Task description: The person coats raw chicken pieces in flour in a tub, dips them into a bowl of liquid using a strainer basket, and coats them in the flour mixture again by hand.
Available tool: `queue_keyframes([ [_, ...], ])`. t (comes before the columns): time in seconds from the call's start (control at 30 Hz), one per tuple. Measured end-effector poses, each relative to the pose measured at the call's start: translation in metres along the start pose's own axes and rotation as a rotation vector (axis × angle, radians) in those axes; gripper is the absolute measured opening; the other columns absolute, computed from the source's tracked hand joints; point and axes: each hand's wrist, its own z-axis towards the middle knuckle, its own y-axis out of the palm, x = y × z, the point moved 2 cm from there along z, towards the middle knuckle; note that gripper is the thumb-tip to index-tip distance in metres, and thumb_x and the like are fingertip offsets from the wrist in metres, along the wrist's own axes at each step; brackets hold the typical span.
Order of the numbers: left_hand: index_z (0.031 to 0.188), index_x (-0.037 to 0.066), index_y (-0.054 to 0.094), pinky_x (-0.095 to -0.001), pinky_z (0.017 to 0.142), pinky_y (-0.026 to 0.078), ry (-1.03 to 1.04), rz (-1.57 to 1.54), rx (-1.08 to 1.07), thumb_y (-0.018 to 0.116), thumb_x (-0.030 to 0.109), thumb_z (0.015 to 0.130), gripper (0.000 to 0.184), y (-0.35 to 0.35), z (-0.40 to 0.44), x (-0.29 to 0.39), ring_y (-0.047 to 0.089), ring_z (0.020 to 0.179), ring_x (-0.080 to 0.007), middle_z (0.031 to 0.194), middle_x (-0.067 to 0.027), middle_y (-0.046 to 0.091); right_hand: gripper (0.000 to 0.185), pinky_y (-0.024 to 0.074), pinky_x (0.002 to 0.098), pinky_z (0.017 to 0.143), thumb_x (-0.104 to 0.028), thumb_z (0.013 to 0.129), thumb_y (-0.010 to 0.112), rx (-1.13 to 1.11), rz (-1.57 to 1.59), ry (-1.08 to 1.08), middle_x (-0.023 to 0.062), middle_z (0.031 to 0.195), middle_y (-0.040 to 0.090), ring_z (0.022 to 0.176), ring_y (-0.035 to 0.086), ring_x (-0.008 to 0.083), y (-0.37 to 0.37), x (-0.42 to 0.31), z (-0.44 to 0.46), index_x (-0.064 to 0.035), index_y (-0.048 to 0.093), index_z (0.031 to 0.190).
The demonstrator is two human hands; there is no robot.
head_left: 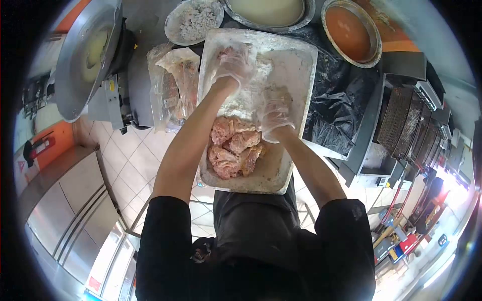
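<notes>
A large pale rectangular tray point(299, 75) holds white flour point(241, 100) and several pieces of raw chicken point(235, 148) heaped in its near half. At the tray's far left, my left hand point(236, 66), in a clear plastic glove, is closed on a pinkish piece of raw chicken point(228, 51) that shows partly beside the fingers. My right hand point(276, 118), gloved likewise, reaches down at the tray's right side, beside the chicken heap. Its fingertips are blurred and dusted with flour, so their grip is unclear.
Behind the tray stand a bowl of whitish crumbly food point(196, 22), a basin of pale liquid point(266, 11) and a bowl of orange liquid point(349, 32). Plastic bags point(175, 85) lie at left, near a big wok point(90, 55). Black plastic sheeting point(334, 120) covers the right, before wire fryer baskets point(401, 120).
</notes>
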Motion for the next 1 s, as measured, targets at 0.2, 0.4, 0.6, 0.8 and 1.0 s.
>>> queue_keyframes([
  [0.2,0.121,0.004,0.052,-0.0424,0.092,0.042,-0.221,-0.305,-0.716,0.044,0.048,0.085,0.057,-0.067,0.013,-0.02,0.051,0.113,-0.0349,0.123,-0.0206,0.052,0.049,0.0426,0.043,0.087,-0.023,0.077,0.061,0.237,0.925,0.265,0.0186,0.114,0.054,0.104,0.052,0.035,-0.037,0.037,0.001,-0.0064,0.046,0.121],
  [0.4,0.098,-0.001,0.061,-0.0443,0.088,0.041,0.117,-0.085,-0.187,0.038,0.047,0.09,0.055,-0.031,-0.01,-0.004,0.054,0.105,-0.0338,0.102,-0.0236,0.06,0.062,0.0407,0.04,0.092,-0.021,0.071,0.068,0.332,0.931,0.42,0.0221,0.102,0.056,0.095,0.056,0.0352,-0.068,0.029,0.041,-0.0057,0.042,0.126],
  [0.6,0.102,0.001,0.056,-0.0421,0.082,0.046,-0.065,-0.08,-0.305,0.038,0.03,0.091,0.036,-0.044,0.009,0.003,0.061,0.094,-0.0307,0.099,-0.0204,0.062,0.065,0.0446,0.0392,0.088,-0.036,0.076,0.06,0.146,1.177,0.536,0.0187,0.123,0.052,0.108,0.053,0.0336,-0.043,0.036,0.056,-0.0075,0.041,0.131],
  [0.8,0.097,0.0,0.056,-0.0418,0.07,0.05,-0.041,-0.063,-0.314,0.048,0.026,0.087,0.029,-0.031,0.029,0.001,0.064,0.081,-0.0315,0.087,-0.0194,0.063,0.046,0.0444,0.0351,0.09,-0.038,0.083,0.049,0.011,0.604,0.292,0.0131,0.12,0.057,0.108,0.054,0.0261,-0.035,0.057,0.064,-0.009,0.057,0.118],
  [1.0,0.094,0.001,0.066,-0.0398,0.075,0.05,0.016,-0.042,-0.291,0.046,0.033,0.086,0.038,-0.031,0.013,0.004,0.063,0.083,-0.0346,0.089,-0.0215,0.064,0.043,0.0388,0.0368,0.096,-0.033,0.085,0.049,0.247,0.948,0.373,0.0145,0.118,0.055,0.104,0.055,0.0267,-0.055,0.046,0.065,-0.012,0.051,0.123],
])
